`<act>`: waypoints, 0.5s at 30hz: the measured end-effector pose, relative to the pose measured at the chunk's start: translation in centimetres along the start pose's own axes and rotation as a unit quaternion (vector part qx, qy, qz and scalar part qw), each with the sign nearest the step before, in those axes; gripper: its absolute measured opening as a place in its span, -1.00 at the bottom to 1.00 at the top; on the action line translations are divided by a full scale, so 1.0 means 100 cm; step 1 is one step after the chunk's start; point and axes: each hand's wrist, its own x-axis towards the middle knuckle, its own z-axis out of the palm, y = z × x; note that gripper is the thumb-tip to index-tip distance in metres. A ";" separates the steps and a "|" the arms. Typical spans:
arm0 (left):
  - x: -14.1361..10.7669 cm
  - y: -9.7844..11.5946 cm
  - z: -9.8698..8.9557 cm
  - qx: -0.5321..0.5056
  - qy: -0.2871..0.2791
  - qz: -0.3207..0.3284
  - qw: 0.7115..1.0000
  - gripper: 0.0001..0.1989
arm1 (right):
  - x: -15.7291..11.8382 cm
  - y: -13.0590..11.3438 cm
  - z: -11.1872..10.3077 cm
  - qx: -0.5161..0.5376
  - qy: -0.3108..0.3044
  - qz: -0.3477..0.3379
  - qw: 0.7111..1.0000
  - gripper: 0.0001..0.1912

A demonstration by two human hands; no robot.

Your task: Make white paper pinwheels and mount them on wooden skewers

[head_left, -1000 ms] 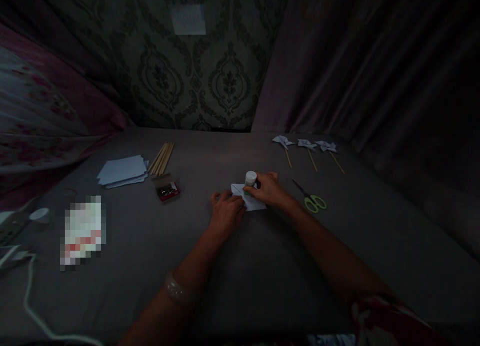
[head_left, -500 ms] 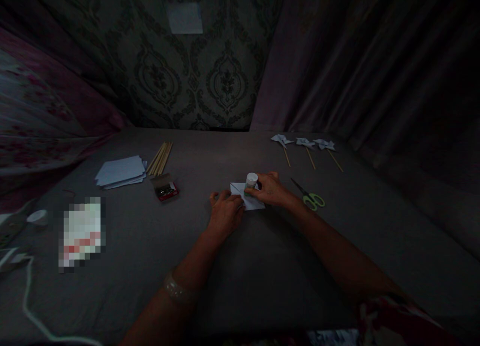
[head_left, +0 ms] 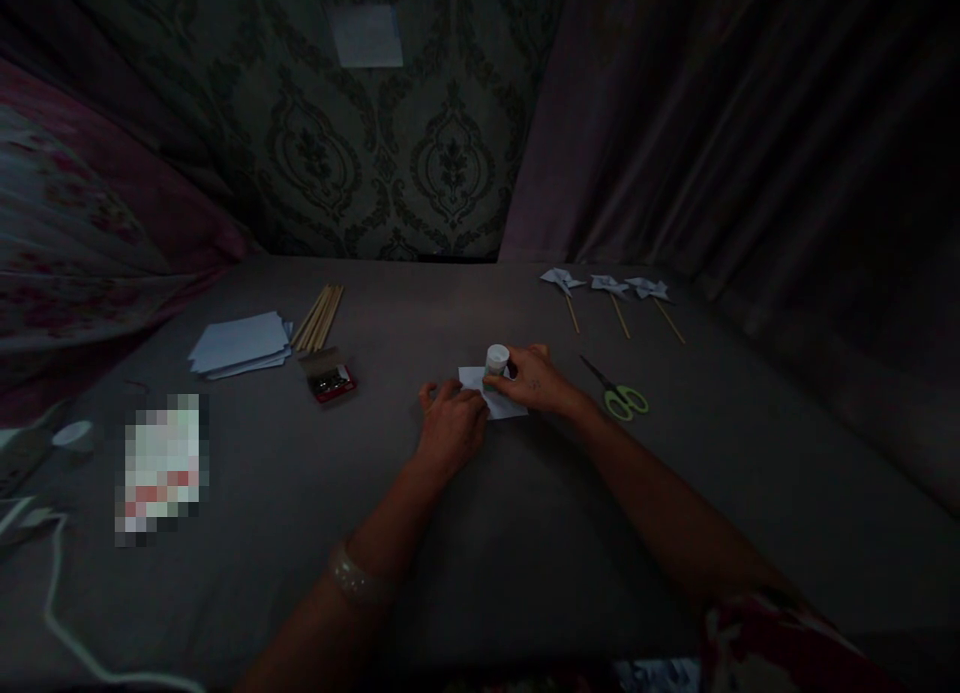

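Observation:
Upright in the grip of my right hand (head_left: 541, 383) is a glue stick (head_left: 497, 359), its white end up and its lower end at a small sheet of white paper (head_left: 508, 407). My left hand (head_left: 452, 421) rests on the paper's left side with bent, slightly spread fingers, holding nothing between them. The hands partly cover the sheet, which lies on the grey cloth-covered table (head_left: 480, 553). Right of my right hand lie scissors (head_left: 621, 397) with light green handles.
Three paper pinwheels (head_left: 609, 286) on sticks lie at the back right. At the left are a stack of white paper (head_left: 241, 343), several wooden sticks (head_left: 320, 318) and a small open box of metal pieces (head_left: 330, 381). A white cable (head_left: 56, 593) runs along the left front.
My right hand and the glue stick have shifted slightly left over the paper. My left hand stays about where it was.

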 end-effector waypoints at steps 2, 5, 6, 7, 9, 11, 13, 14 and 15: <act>0.000 0.001 -0.001 0.003 -0.003 -0.002 1.000 -0.77 | 0.001 0.001 -0.001 0.007 -0.017 -0.017 1.000 -0.80; 0.000 0.001 -0.001 0.010 -0.008 -0.002 1.000 -0.76 | 0.002 0.002 -0.002 0.004 -0.023 -0.016 1.000 -0.81; 0.000 0.001 -0.001 0.012 -0.010 0.000 1.000 -0.75 | 0.002 0.002 -0.001 0.002 -0.016 -0.011 1.000 -0.82; 0.000 0.001 -0.001 0.012 -0.010 0.001 1.000 -0.75 | 0.001 0.002 -0.001 0.001 -0.010 -0.008 1.000 -0.82; 0.000 0.000 -0.001 0.010 -0.006 0.002 1.000 -0.76 | 0.000 0.002 -0.001 0.005 -0.007 -0.012 1.000 -0.82; -0.001 0.000 -0.001 0.009 -0.005 0.001 1.000 -0.76 | -0.002 0.002 -0.003 0.007 -0.023 -0.023 0.999 -0.84; -0.001 0.000 -0.001 0.011 -0.006 0.000 1.000 -0.76 | -0.002 0.002 -0.007 0.006 -0.038 -0.035 0.999 -0.85; -0.001 0.000 -0.001 0.012 -0.008 0.001 1.000 -0.76 | -0.003 0.003 -0.008 0.005 -0.042 -0.036 0.998 -0.85; -0.001 0.000 -0.001 0.013 -0.008 0.002 1.000 -0.76 | -0.002 0.005 -0.010 0.007 -0.041 -0.031 0.999 -0.85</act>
